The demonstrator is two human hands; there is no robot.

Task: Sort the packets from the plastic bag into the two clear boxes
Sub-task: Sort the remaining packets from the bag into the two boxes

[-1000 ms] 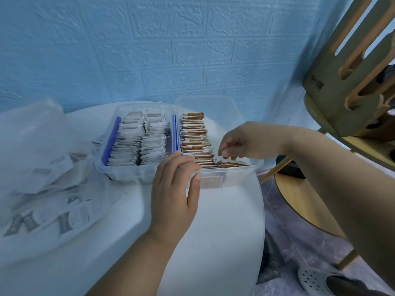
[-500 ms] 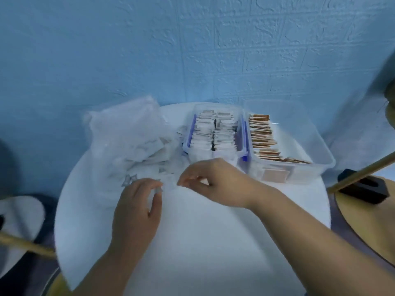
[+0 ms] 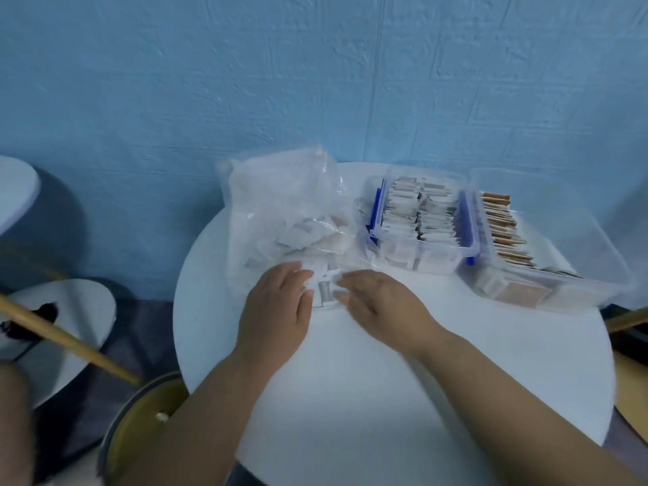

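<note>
A crumpled clear plastic bag (image 3: 280, 212) full of white packets lies at the back left of the round white table (image 3: 385, 398). Beside it stands a clear box with blue clips (image 3: 420, 257), packed with upright white and grey packets. To its right, a second clear box (image 3: 596, 240) holds a row of brown packets. Both my hands are at the bag's mouth. My left hand (image 3: 277, 310) has its fingertips closed on the edge of a white packet (image 3: 324, 292). My right hand (image 3: 378, 303) lies with its fingers on the same packet's right side; its grip is unclear.
A textured blue wall stands right behind the table. A yellow round stool (image 3: 140, 415), a wooden stick (image 3: 70, 342) and a white round seat (image 3: 70, 310) are at the lower left. Wooden furniture (image 3: 631, 380) shows at the right edge.
My right hand left the brown-packet box and my left hand left the boxes' front; both moved left to the bag's mouth. The view swung left and pulled back.
</note>
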